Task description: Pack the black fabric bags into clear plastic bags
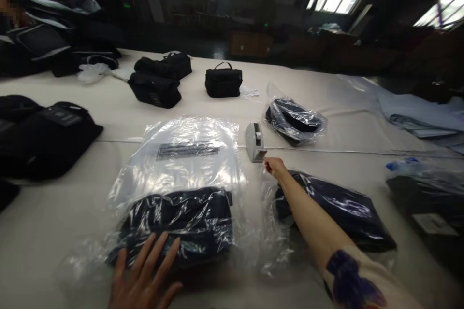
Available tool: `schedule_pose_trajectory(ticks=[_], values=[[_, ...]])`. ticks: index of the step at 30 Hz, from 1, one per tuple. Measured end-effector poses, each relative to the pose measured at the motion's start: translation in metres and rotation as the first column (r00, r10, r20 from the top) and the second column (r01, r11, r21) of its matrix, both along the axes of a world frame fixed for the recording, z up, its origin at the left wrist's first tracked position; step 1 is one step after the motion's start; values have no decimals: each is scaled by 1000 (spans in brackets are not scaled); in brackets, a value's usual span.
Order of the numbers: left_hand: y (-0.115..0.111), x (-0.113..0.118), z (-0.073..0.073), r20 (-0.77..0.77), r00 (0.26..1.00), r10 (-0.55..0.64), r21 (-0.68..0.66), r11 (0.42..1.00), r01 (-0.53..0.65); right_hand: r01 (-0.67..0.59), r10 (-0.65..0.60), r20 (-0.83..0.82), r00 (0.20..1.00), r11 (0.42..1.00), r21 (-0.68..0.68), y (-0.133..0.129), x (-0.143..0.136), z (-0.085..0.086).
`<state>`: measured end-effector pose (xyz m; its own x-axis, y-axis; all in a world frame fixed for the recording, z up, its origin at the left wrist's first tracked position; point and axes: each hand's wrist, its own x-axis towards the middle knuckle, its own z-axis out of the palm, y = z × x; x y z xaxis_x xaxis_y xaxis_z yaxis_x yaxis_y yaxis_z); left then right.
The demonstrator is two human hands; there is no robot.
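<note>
My left hand (pixel 147 275) lies with fingers spread on a black bag (pixel 181 224) wrapped in clear plastic. From that bag the plastic sleeve (pixel 192 169), printed with a block of dark text, stretches flat away from me. My right arm reaches across a second plastic-wrapped dark bag (pixel 337 207). Its hand (pixel 274 166) is closed in a pinch at the front end of a grey tape dispenser (pixel 254 142). Whatever is between those fingertips is too small to make out.
Beyond the dispenser sits another bagged black item (pixel 295 120). Black bags (pixel 224 82) stand farther back, with a large one (pixel 50 135) at left. Plastic sheets (pixel 427 116) lie at right, near a dark wrapped item (pixel 427 207). A person's hand (pixel 10 9) shows at far left, blurred.
</note>
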<state>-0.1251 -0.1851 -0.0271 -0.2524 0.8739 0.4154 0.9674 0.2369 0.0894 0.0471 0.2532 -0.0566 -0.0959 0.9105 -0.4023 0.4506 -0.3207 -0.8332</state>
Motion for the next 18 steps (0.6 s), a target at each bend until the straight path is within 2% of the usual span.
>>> schedule_pose_trajectory(ticks=[3,5,6,7,8,9,10,11,12,13,14,15,18], values=[[5,7,14,105,994,33,6,999,-34,-68,68,25,997,997,22,-6,4,19],[6,10,18,141,989,48,21,998,-51,-123,122,15,992,989,82,-15,5,43],[6,11,18,147,988,52,22,998,-56,-182,183,-3,983,977,111,-23,5,59],[6,11,19,151,987,53,21,998,-57,-292,298,-28,954,948,128,-35,3,76],[5,11,19,153,987,55,20,998,-59,-439,448,-58,892,890,126,-49,-2,93],[5,11,19,154,987,55,18,998,-59,-668,677,-97,730,736,106,-65,-8,110],[4,12,19,154,987,55,15,998,-58,-862,861,-135,491,502,67,-83,-16,124],[3,12,19,151,987,54,10,998,-56,-967,956,-161,247,254,26,-101,-27,134],[2,12,19,149,988,52,5,999,-53,-999,988,-150,33,34,5,-118,-40,142],[1,12,19,146,988,48,1,999,-49,-993,988,-98,-116,-116,-1,-133,-54,146],[1,12,19,143,989,45,-2,999,-45,-975,975,-18,-220,-221,-15,-145,-69,146],[1,12,19,141,989,43,-2,999,-43,-955,952,79,-297,-295,-34,-154,-84,144],[0,12,18,136,990,44,4,999,-45,-880,819,321,-475,-451,-151,-169,-122,132]])
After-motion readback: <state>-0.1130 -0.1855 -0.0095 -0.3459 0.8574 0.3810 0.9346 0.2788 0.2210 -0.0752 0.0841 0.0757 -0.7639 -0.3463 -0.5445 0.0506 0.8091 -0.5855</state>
